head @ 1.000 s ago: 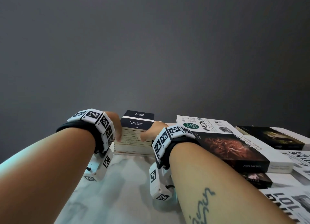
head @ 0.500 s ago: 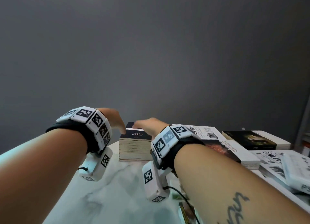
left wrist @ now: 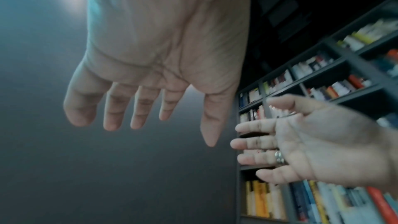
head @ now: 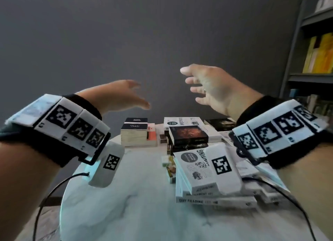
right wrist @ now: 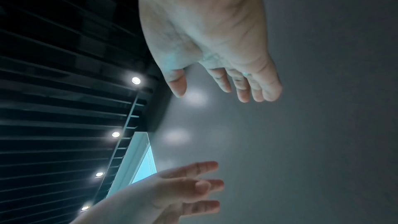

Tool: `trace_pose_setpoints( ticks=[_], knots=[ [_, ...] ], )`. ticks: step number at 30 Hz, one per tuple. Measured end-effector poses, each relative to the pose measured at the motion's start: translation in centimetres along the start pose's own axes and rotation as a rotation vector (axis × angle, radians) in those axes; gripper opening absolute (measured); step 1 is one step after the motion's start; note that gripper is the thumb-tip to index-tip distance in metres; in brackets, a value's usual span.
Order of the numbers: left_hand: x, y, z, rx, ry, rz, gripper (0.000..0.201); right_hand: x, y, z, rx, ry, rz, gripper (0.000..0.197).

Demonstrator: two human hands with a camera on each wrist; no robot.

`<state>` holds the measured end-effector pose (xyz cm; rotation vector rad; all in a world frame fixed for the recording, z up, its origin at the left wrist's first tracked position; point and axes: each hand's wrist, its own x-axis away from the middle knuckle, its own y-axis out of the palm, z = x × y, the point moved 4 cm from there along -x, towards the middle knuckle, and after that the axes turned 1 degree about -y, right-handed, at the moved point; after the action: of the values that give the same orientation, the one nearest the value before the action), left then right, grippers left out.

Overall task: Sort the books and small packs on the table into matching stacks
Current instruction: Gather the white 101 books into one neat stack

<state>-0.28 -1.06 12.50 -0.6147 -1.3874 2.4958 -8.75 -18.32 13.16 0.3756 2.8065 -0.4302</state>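
Both hands hang in the air, palms facing, holding nothing: left hand (head: pixel 119 94) fingers loose and spread, right hand (head: pixel 214 89) fingers splayed wide. Below the fingertips, on the marbled table (head: pixel 140 201), sit 2 squared paperback stacks: dark-covered books (head: pixel 134 135) and white books (head: pixel 201 175).

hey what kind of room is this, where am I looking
Probably a home library or study, maybe a bookshop corner. A tall dark bookshelf packed with books fills one side, stacks of paperbacks sit on a pale marble-look table, and slatted ceiling spotlights shine above a plain grey wall.
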Motion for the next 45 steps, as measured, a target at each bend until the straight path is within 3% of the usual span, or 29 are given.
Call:
trace_pose_setpoints(
  ticks=[2, 5, 11, 17, 21, 25, 29, 33, 37, 40, 45],
  knots=[
    [3.1, 1.1, 1.7, 0.124, 0.042, -0.021, 0.076, 3.0, -2.4, 0.4, 0.005, -0.04, 0.08, 0.02],
    [7.7, 3.6, 3.5, 0.327, 0.075, -0.047, 0.07, 7.4, -5.5, 2.1, -0.011, -0.07, 0.19, 0.039],
    [13.4, 10.2, 4.8, 0.688, -0.027, -0.135, 0.061, 15.3, -7.9, 7.6, -0.099, -0.082, 0.286, 0.031],
    [14.4, 16.1, 4.5, 0.867, -0.263, -0.108, 0.057, 18.6, -8.5, 17.0, -0.189, 0.043, 0.38, 0.006],
    [13.7, 19.0, 4.0, 0.967, -0.51, -0.166, 0.02, 18.9, -8.7, 22.3, -0.189, 0.133, 0.422, 0.018],
    [12.7, 21.4, 3.5, 0.955, -0.613, -0.272, 0.034, 19.1, -8.8, 25.3, -0.1, 0.177, 0.426, 0.017],
    [11.6, 22.8, 2.9, 0.927, -0.661, -0.233, 0.04, 18.7, -8.7, 26.3, 0.141, 0.12, 0.364, 0.031],
    [11.3, 24.0, 2.4, 0.956, -0.675, -0.231, 0.047, 18.5, -8.4, 26.4, 0.193, 0.069, 0.331, 0.034],
    [11.0, 24.4, 2.6, 1.128, -0.726, -0.193, 0.045, 18.6, -8.5, 26.2, 0.127, 0.037, 0.332, 0.026],
    [11.0, 24.5, 3.1, 1.28, -0.726, -0.146, 0.033, 18.5, -8.9, 26.5, 0.016, 0.067, 0.364, 0.035],
    [11.8, 22.2, 4.6, 1.487, -0.61, 0.088, 0.014, 18.8, -9.7, 26.9, -0.169, 0.141, 0.391, 0.028]
  ],
)
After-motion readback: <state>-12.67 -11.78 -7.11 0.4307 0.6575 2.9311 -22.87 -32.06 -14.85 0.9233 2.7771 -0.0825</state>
